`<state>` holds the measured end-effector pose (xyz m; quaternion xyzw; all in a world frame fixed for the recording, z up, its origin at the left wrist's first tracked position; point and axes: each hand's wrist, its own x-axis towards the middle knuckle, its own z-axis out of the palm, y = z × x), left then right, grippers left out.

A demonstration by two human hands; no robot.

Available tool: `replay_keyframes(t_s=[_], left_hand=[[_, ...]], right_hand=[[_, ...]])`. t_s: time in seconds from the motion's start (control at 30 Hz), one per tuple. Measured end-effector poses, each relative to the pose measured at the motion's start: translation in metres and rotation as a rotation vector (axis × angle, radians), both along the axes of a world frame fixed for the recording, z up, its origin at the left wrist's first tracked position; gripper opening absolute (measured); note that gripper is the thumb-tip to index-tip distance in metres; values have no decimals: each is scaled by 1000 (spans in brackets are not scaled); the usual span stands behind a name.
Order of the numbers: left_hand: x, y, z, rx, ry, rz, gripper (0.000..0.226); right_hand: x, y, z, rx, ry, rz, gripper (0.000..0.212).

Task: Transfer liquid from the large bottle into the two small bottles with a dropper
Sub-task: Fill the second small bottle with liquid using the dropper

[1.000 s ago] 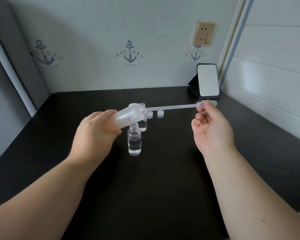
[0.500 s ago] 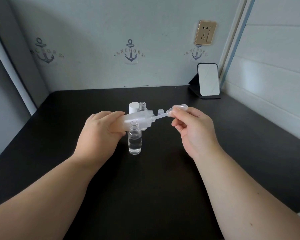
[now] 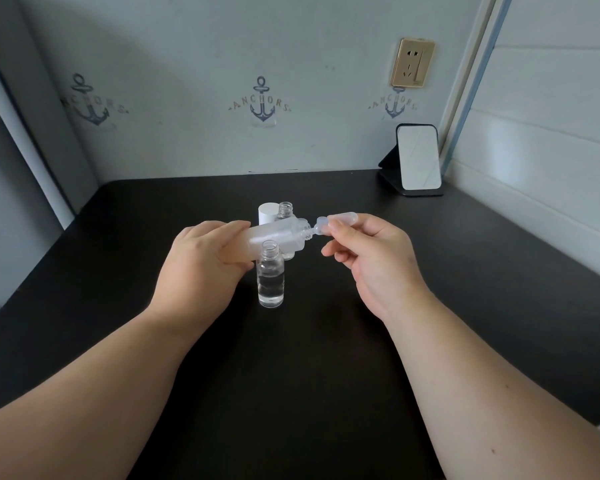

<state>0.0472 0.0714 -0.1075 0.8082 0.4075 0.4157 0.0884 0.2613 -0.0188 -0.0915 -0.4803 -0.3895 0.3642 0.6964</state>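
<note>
The frosted translucent plastic large bottle [image 3: 274, 235] lies tipped almost on its side above the black tabletop [image 3: 309, 393], its long axis running left to right with the open neck pointing toward the right hand [image 3: 371, 261]. The left hand [image 3: 201, 268] wraps the bottle's base end, fingers curled round it. The clear plastic dropper [image 3: 333, 221] is pinched at its bulb by the right hand's thumb and fingers, its stem lined up with the bottle's axis and sunk into the neck, so only the bulb end shows outside. Just below the tilted bottle stands the near small clear bottle [image 3: 271, 277], uncapped and partly full; the far small clear bottle [image 3: 285, 211] stands behind, largely hidden, beside a white cylindrical cap [image 3: 268, 213]. Drawing liquid looks to be the step in hand; withdrawing the dropper would mean pulling rightward along that axis.
</note>
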Motion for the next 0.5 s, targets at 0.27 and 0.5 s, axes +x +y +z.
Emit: replay_keyframes(t_s=[0.27,0.5], left_hand=[[0,0,0,-21,-3,11,42],[0,-1,0,-25,-18,7,38]], right_hand=[[0,-1,3,4,34,2,13],[3,-1,3,7,45,7,12]])
